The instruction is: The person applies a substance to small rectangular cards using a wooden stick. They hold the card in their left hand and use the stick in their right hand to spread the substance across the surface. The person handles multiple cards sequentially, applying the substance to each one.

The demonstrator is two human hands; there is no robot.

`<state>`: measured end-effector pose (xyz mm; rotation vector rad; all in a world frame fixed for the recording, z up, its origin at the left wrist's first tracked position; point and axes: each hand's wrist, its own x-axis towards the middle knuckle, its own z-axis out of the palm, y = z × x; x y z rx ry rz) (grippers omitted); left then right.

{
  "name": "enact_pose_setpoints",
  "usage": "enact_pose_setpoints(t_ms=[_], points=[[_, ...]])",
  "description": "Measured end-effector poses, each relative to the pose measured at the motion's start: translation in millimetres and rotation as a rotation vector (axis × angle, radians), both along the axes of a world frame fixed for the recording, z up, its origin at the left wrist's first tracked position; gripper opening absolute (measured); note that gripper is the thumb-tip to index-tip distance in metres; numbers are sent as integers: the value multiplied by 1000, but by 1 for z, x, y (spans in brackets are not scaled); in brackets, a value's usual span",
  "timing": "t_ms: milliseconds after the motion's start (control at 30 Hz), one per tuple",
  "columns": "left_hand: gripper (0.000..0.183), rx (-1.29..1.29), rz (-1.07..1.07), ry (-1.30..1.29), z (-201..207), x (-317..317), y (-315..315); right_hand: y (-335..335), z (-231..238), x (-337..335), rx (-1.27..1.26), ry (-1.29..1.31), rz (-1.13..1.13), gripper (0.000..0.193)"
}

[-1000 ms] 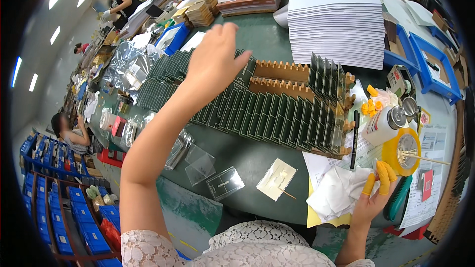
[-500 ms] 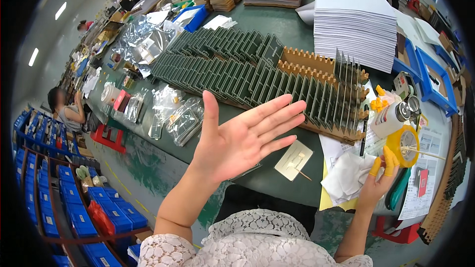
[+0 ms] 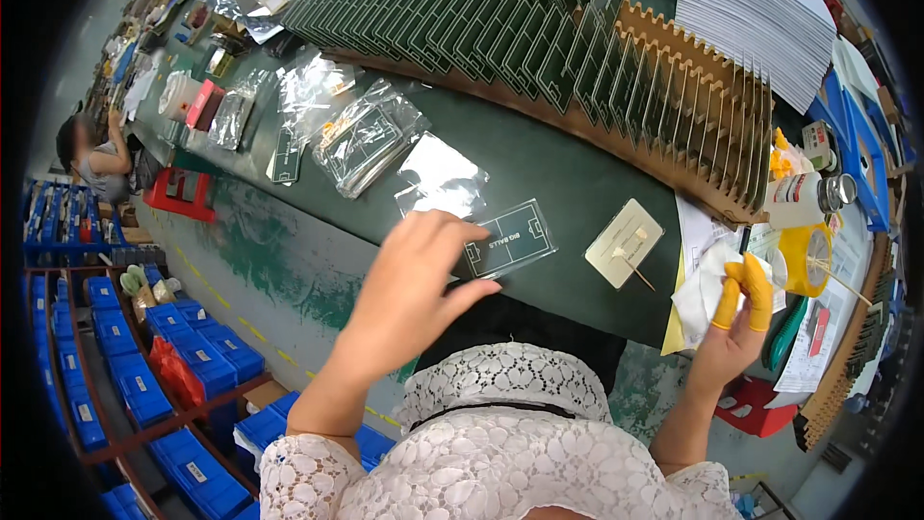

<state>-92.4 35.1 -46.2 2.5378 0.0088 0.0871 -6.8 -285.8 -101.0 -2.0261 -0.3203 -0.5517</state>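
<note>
Presently, on the dark green counter [image 3: 568,183]: one small green circuit board [image 3: 508,240] in a clear sleeve, lying flat near the counter's near edge. The left hand [image 3: 409,294] rests its spread fingertips on the board's left end; its grip is loose and wide, pressing rather than clasping. The right hand [image 3: 731,337] is raised just off the counter's right near corner, two fingers capped in yellow finger cots [image 3: 746,284], pinching a white cloth [image 3: 703,289].

One pale card [image 3: 624,242] with a thin stick across it lies just right of the board. One empty clear bag [image 3: 441,176] lies just beyond the board; at least three more bagged items [image 3: 366,135] sit farther left. One long slotted wooden rack [image 3: 674,106] runs across the far side, holding many upright green boards, too many to count. One stack of white sheets [image 3: 756,14] stands far right. One yellow tape reel [image 3: 807,258] and one white bottle [image 3: 799,199] sit right of the cloth.

Blue bins [image 3: 125,376] fill shelving near left, below the counter. One other person [image 3: 91,159] sits at far left.
</note>
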Motion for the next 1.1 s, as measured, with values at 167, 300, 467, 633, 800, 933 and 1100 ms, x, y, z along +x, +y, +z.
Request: enact_pose_setpoints(t_ms=[167,300,467,633,800,933,1100], points=[[58,130,79,10,-26,16,-14,42,18,-9,-124,-61,187,25],[46,21,47,10,-31,31,-3,48,12,-14,-125,-18,210,24],[17,-422,162,99,-28,36,10,67,13,-14,-114,25,310,27],[12,-505,253,57,-29,33,16,90,16,-19,-76,126,456,31],[10,-613,239,59,-21,23,13,111,22,-13,-113,82,491,40],[11,-1089,210,268,-14,14,2,121,16,-12,12,219,583,45],[12,-1256,183,263,-22,10,1,122,20,-13,21,202,617,44]])
